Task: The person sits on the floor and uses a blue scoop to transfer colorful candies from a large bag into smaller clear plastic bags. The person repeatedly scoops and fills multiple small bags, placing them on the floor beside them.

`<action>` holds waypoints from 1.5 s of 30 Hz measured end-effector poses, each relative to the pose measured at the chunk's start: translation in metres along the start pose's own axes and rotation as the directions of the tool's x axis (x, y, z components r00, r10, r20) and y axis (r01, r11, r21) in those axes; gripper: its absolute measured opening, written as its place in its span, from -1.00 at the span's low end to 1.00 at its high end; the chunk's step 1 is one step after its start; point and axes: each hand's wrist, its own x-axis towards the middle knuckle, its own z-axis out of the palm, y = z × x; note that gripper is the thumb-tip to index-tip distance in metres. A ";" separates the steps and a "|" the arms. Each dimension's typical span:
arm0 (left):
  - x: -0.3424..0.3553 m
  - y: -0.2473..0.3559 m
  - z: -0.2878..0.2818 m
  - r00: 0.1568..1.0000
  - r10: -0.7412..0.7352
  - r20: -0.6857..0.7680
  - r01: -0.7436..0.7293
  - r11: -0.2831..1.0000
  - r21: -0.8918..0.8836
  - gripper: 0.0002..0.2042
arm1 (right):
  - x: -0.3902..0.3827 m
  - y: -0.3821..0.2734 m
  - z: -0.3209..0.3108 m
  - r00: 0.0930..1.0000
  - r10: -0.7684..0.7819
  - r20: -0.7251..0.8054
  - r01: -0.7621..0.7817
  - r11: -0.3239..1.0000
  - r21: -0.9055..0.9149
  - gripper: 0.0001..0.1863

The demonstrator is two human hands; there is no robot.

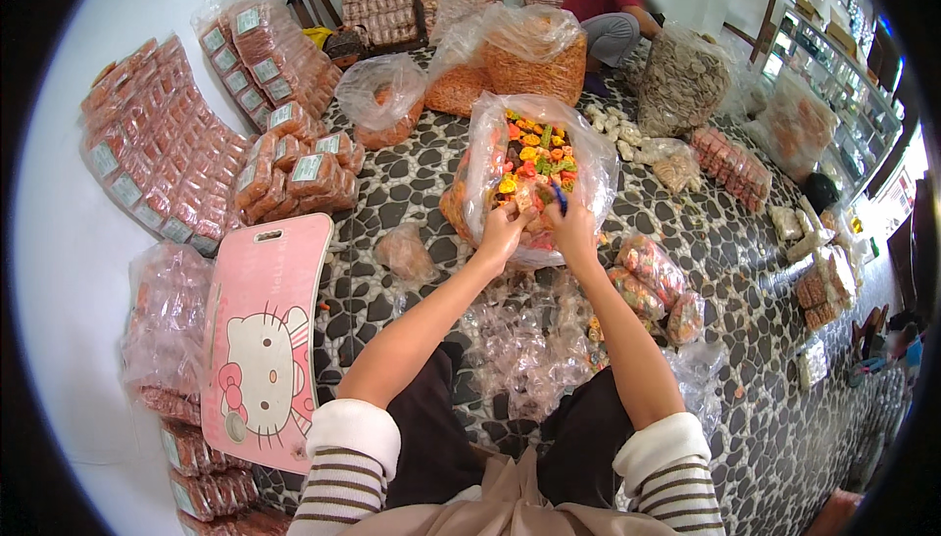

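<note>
A large clear plastic bag [594, 159] stands open in front of me, full of small red, yellow, orange and green snack pieces [534, 149]. Both my hands are at its near side, over the contents. My left hand [507, 229] is closed, its fingers pinching at what looks like clear plastic with pale orange pieces. Close beside it, my right hand [575, 230] is curled round a slim dark blue object [560, 199] whose kind I cannot make out. Several loose empty clear bags [524, 340] lie between my knees.
Filled packs of colourful snacks [649, 276] lie right of the bag. A pink board with a cartoon cat [260, 340] leans at left, by stacked orange packs [167, 139]. Big filled bags [534, 56] stand behind; another person [613, 12] crouches at the back.
</note>
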 end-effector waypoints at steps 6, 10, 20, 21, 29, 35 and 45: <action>0.000 0.006 -0.010 0.996 -0.083 0.029 0.082 0.997 0.013 -0.63 | 0.010 0.011 -0.001 0.969 0.201 0.143 -0.217 0.970 0.108 -0.65; 0.019 0.000 -0.018 1.000 0.006 0.010 -0.008 0.976 0.220 -0.60 | 0.021 0.026 0.018 0.995 -0.041 0.087 0.032 0.994 0.103 -0.58; 0.043 -0.002 -0.020 0.796 0.600 -0.076 -0.435 0.655 0.618 -0.67 | 0.053 0.056 0.013 0.886 0.295 0.357 -0.396 0.882 0.256 -0.65; 0.041 -0.002 -0.019 0.744 0.668 -0.032 -0.474 0.561 0.679 -0.67 | 0.052 0.056 0.015 0.922 0.259 0.289 -0.319 0.930 0.183 -0.67; 0.034 -0.004 -0.016 0.697 0.693 0.184 -0.559 0.365 0.744 -0.63 | 0.045 0.040 0.013 0.900 0.343 0.269 -0.430 0.796 0.426 -0.82; 0.041 -0.009 -0.004 0.930 0.266 -0.252 -0.263 0.964 0.045 -0.68 | 0.040 0.035 -0.006 0.919 0.335 0.207 -0.391 0.710 0.586 -0.90; 0.047 -0.018 0.001 0.889 0.372 -0.269 -0.300 0.914 0.272 -0.74 | 0.037 0.036 0.009 0.977 0.181 0.114 -0.194 0.973 0.123 -0.75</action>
